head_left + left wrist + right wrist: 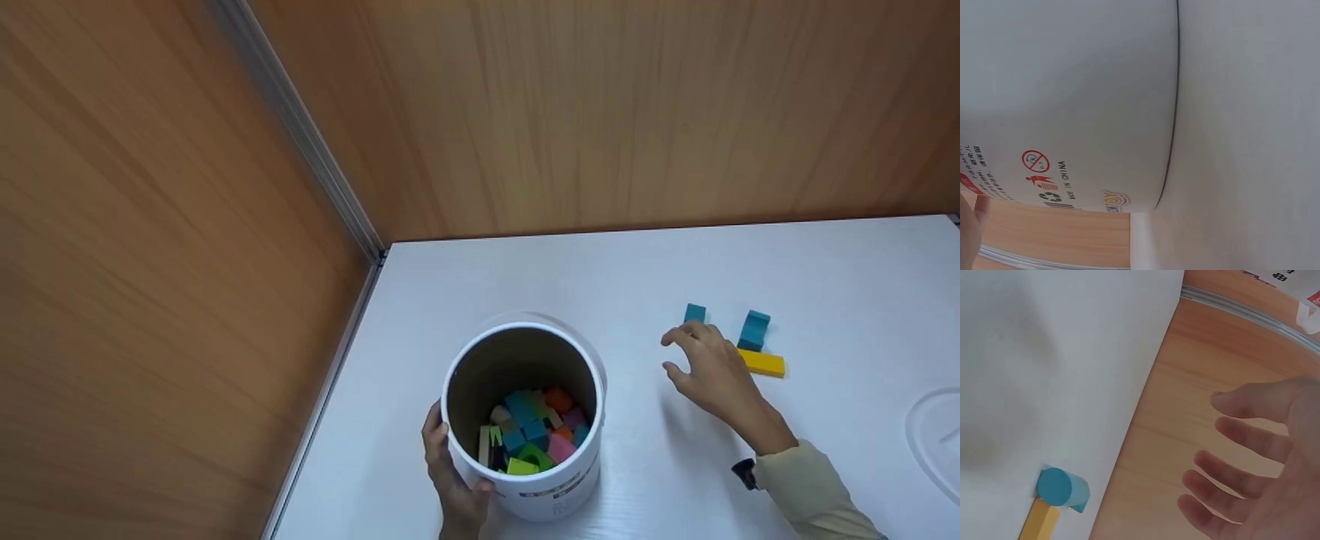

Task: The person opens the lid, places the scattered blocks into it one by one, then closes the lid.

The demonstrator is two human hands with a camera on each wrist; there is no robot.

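A white bucket [551,495] stands on the table, holding several coloured toy blocks [536,427] in teal, green, orange, pink and other colours. My left hand [456,484] grips its near left side, fingers along the wall and thumb by the front rim. The left wrist view is mostly filled by the bucket's printed wall [1072,112]. To the right, my right hand [709,371] hovers with spread, loosely bent fingers and nothing between them. Close by it lie a small teal block [695,312], partly hidden, a curved teal block [754,330] and a yellow bar [762,364]. A teal cylinder [1061,487] shows in the right wrist view.
A clear round lid [937,439] lies at the table's right side. Wooden panels [600,112] stand behind and to the left of the white table [420,315], with a metal strip [300,120] in their corner.
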